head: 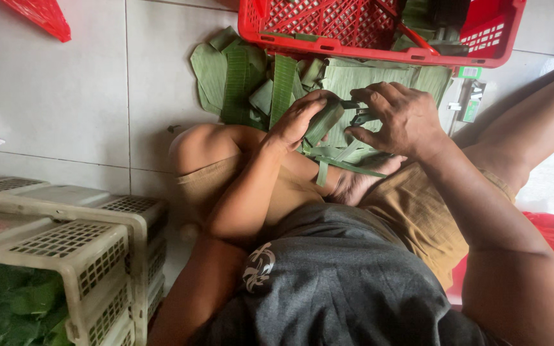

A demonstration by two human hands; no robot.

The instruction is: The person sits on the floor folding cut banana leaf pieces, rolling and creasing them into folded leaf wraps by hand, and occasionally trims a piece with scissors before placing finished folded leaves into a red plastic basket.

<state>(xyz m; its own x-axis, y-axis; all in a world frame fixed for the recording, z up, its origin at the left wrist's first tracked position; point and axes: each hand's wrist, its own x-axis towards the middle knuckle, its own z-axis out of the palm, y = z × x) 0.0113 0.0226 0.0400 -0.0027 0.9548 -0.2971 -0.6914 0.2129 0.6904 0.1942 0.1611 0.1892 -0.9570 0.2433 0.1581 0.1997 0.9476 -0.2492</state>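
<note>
Near left: white slotted crates (91,250) on pale tiled floor (65,96). Mid: left hand (299,118) grasps a folded leaf parcel (324,122); right hand (402,118) pinches a small dark tool (360,115) against it. Beyond: cut banana leaves (245,80) on tile. Far: red plastic basket (379,54).

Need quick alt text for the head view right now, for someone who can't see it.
Seen from above, a person seated on a tiled floor holds a small green leaf-wrapped packet in the left hand while the right hand presses a small dark tool to it. Cut banana leaves lie beyond, below a red crate.
</note>
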